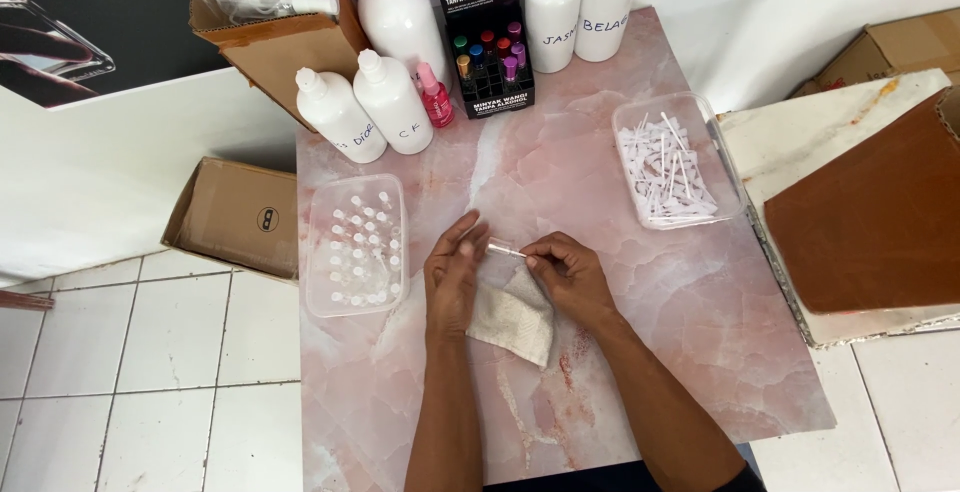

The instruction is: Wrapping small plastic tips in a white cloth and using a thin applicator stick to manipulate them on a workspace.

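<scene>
Over the middle of the pink marble table (600, 392), my left hand (452, 274) holds a small clear vial (497, 247) by its left end. My right hand (566, 272) pinches a thin white spray tube (516, 252) at the vial's right end. Both hands rest on a beige cloth (512, 317) lying on the table. To the left stands a clear tray (318, 292) with several small capped vials. At the right, a clear tray (628, 122) holds several white spray tubes.
Several large white bottles (400, 17) stand along the table's far edge with a black rack of small coloured bottles (490, 47) and a pink spray bottle (434, 95). Cardboard boxes (235, 214) sit at the left, a brown board (870, 212) at the right.
</scene>
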